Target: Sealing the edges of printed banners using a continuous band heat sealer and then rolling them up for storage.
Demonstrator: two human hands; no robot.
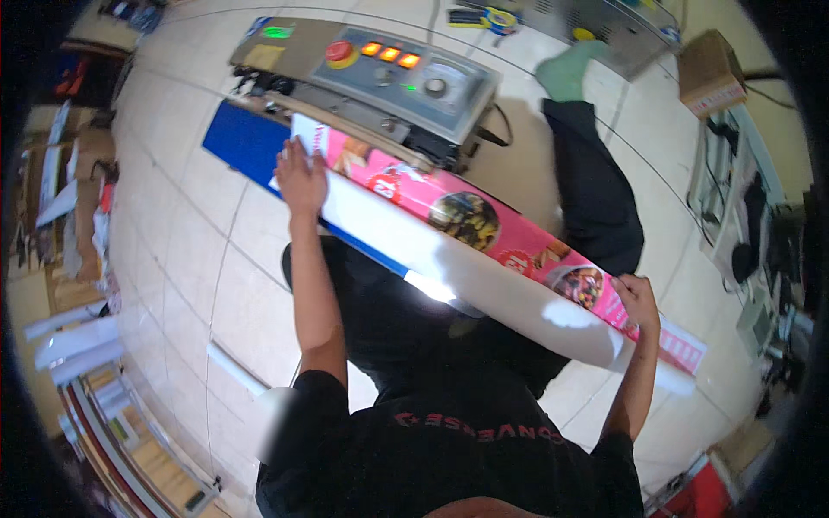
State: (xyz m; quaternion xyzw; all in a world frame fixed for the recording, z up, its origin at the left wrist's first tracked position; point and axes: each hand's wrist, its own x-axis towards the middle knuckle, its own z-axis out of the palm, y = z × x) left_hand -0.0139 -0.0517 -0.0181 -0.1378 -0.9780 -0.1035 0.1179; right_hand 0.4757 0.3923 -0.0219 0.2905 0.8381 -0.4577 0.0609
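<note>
A long pink printed banner with food pictures lies slantwise across the blue belt of a band sealing machine. Its near side curls over, so a white roll-like back shows along its length. My left hand rests on the banner's left end, fingers stretched toward the machine. At the other end my right hand grips the banner's upper edge, fingers curled round it. The banner's far edge lies along the machine's front. Three orange switches glow beside a red button and a black dial.
My outstretched leg in dark trousers and a green sock lies right of the machine. A tape roll and a cardboard box sit farther back. A white tube lies on the tiles at left; shelving stands beyond.
</note>
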